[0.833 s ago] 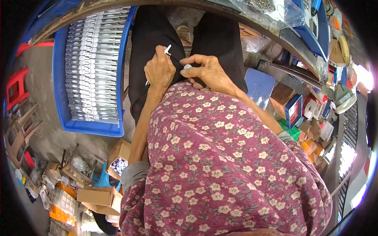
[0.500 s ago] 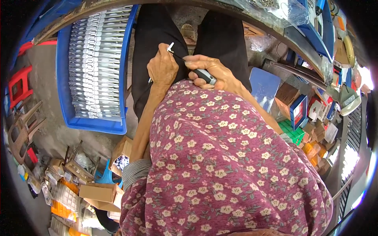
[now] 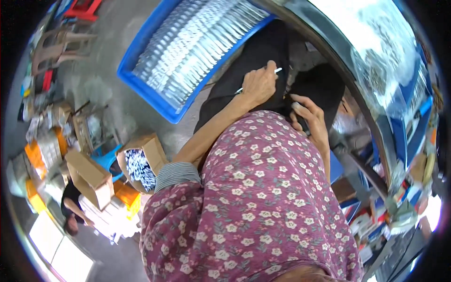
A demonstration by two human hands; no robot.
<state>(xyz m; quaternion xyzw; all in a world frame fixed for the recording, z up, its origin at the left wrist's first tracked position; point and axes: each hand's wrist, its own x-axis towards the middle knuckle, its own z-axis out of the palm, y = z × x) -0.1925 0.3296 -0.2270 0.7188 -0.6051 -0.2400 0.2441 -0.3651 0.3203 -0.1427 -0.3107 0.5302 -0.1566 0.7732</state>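
Observation:
My left hand (image 3: 258, 86) is closed over my dark-trousered lap, gripping a thin strip. The strip's white tip (image 3: 278, 70) sticks out past the fingers, and its other end shows below the hand. My right hand (image 3: 315, 123) is curled beside it, just to the right. Within its fingers sits a screwdriver (image 3: 304, 126) with a dark handle, mostly hidden by the hand and blurred. The two hands are apart. Left of my knees stands a blue crate (image 3: 149, 99), packed with rows of slim silver strips (image 3: 188, 49) with white parts.
A bench edge (image 3: 351, 80) curves past my knees, with clear plastic bags (image 3: 383, 89) on it. Behind my left arm, an open cardboard box (image 3: 156, 149) holds many small bluish pieces. Another carton (image 3: 89, 181) and a person (image 3: 75, 202) are farther off. Plastic chairs stand at left.
My view has swung, so the crate and lap appear farther right and tilted. My hands have drawn apart; the screwdriver, earlier pointing at the strip's white end, is now away from it.

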